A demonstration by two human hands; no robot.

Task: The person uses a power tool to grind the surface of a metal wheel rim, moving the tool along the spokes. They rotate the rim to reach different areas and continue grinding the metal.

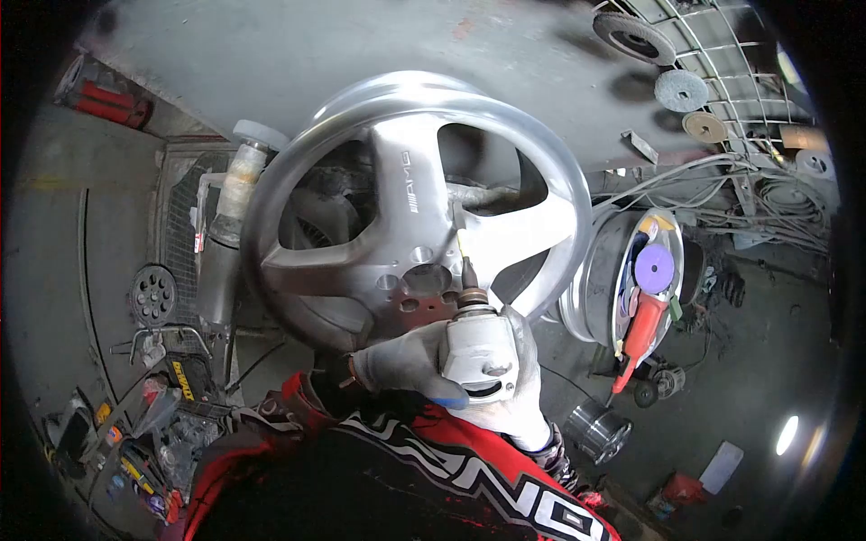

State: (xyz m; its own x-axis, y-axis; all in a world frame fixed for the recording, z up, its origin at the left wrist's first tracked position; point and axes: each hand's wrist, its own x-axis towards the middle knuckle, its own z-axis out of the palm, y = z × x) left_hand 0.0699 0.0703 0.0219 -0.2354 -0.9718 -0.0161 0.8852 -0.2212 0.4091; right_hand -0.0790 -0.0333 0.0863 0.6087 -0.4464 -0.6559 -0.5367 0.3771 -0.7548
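Note:
A silver five-spoke alloy wheel [408, 194] stands face-up before me, with small lettering on its upper spoke. Both of my gloved hands are wrapped around a die grinder [478, 350] with a pale body. My left hand [397, 362] closes on its left side, and my right hand [516, 401] grips it from the right and below. The grinder's narrow bit reaches up to the wheel, its tip overlapping the spoke edge just above the hub hole.
To the right, another wheel rim [603, 275] holds a red angle grinder [642, 329] and a purple disc [654, 268]. Abrasive wheels [681, 91] hang from a wire rack at upper right. A shiny metal cylinder [597, 433] lies lower right. Cluttered tools [180, 379] fill the lower left.

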